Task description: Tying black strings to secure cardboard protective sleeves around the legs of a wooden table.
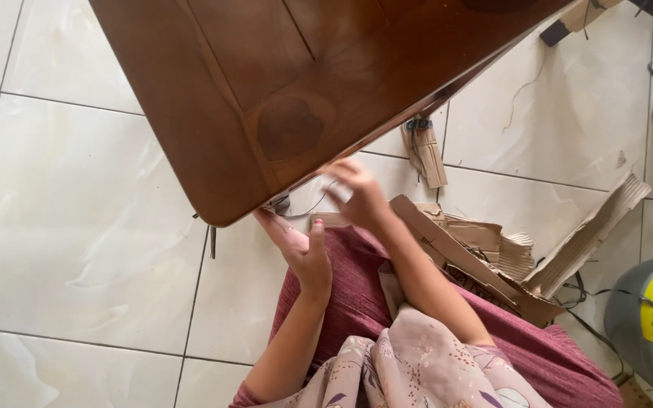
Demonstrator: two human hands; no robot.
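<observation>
Hands meet just under the near edge of the wooden counter (pixel 296 83), which fills the top middle of the view. On the left, the left hand (pixel 300 248) is spread, palm turned up and fingers stretched toward the counter's near corner, the thumb raised with a painted nail showing. It holds nothing that can be seen. To its right, the right hand (pixel 358 195) is blurred with motion; its fingers curl by the counter's edge, and whether they pinch anything I cannot tell. A thin dark wire (pixel 311 208) hangs in a loop from under the corner, between the two hands, just beside a small metal fitting (pixel 280 202) on the counter's underside.

Both forearms rise from the bottom of the view, over a dark red skirt (pixel 357 291) and a pale flowered cloth (pixel 417 363).

Farther right, torn brown cardboard (pixel 485 253) lies heaped on the white tiled floor (pixel 77 227), near the right forearm (one long ribbed strip leans off to the right). A smaller cardboard piece (pixel 426 155) with a dark band around it lies farther off, just beside the counter's edge. At the right rim sits a grey bucket (pixel 640 321) with a yellow patch, and dark cords trail on the floor near it.
</observation>
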